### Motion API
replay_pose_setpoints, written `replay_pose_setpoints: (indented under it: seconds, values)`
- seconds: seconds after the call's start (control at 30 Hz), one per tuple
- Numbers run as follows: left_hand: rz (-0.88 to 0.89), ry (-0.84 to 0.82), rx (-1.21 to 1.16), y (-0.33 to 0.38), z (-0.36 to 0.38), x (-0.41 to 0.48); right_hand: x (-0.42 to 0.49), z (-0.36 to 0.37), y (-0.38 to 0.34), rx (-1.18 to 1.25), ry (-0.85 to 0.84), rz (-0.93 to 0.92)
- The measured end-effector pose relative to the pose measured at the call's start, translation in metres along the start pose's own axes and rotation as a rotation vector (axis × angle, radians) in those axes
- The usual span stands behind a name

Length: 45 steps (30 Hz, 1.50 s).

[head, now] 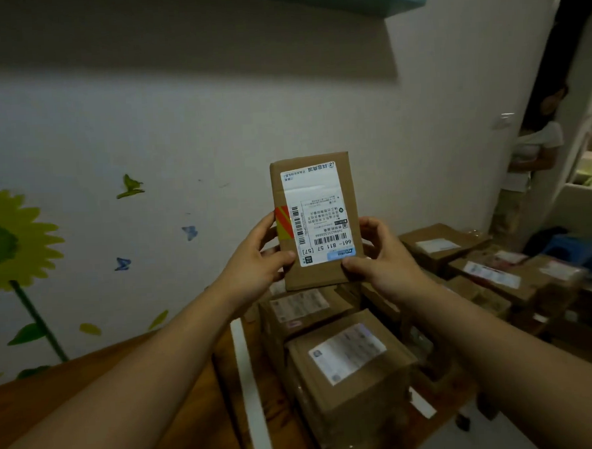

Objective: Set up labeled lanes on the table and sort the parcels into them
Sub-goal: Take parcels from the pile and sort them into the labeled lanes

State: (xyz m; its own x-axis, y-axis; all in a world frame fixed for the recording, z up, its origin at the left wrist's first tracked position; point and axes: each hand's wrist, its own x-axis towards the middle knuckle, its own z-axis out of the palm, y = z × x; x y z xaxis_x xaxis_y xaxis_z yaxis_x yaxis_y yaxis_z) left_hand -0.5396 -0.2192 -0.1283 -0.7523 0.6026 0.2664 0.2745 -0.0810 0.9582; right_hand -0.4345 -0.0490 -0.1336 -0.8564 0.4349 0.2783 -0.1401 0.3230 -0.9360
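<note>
A flat, rectangular parcel (319, 274) of plain brown cardboard is held upright in the air. Its smooth white shipping label (321, 216), printed with barcodes, reads upside down. The left hand (255, 264) clasps the parcel's lower left edge with its thumb across the front. The right hand (382, 257) takes the lower right corner the same way, so each grip is closed on cardboard. Below the parcel, blockier labelled cartons (350, 369) crowd the brown wooden surface (90, 389), and a white strip (249, 381) lies there too.

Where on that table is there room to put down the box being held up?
The bare wood between the sunflower wall and the white strip is free for the held box. Right of the strip it is crowded with cardboard parcels packed close together.
</note>
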Motion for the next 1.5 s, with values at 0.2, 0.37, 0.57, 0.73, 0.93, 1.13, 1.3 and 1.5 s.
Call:
replay_pose_setpoints:
  seconds: [0.2,0.37,0.57,0.73,0.93,1.13,1.3,1.5]
  values:
    - [-0.013,-0.04,0.047,0.005,0.06,0.045,0.03,-0.071,0.016,0.015,0.006,0.005]
    - [-0.023,-0.042,0.046,-0.011,0.082,0.087,0.063,-0.091,0.041,0.02,0.025,0.013]
    - [-0.08,-0.057,0.046,-0.048,0.09,0.156,0.123,-0.105,0.073,-0.039,0.013,0.058]
    - [-0.132,-0.022,0.014,-0.062,0.092,0.204,0.18,-0.118,0.087,-0.077,-0.044,0.062]
    - [-0.192,0.073,-0.018,-0.076,0.112,0.228,0.22,-0.132,0.111,-0.059,-0.106,0.077]
    - [-0.221,0.202,0.066,-0.082,0.177,0.244,0.237,-0.189,0.138,-0.054,-0.171,0.082]
    - [-0.204,0.396,0.132,-0.086,0.26,0.257,0.246,-0.27,0.165,-0.038,-0.276,0.08]
    - [-0.221,0.393,0.021,-0.083,0.314,0.259,0.25,-0.327,0.192,-0.049,-0.355,0.141]
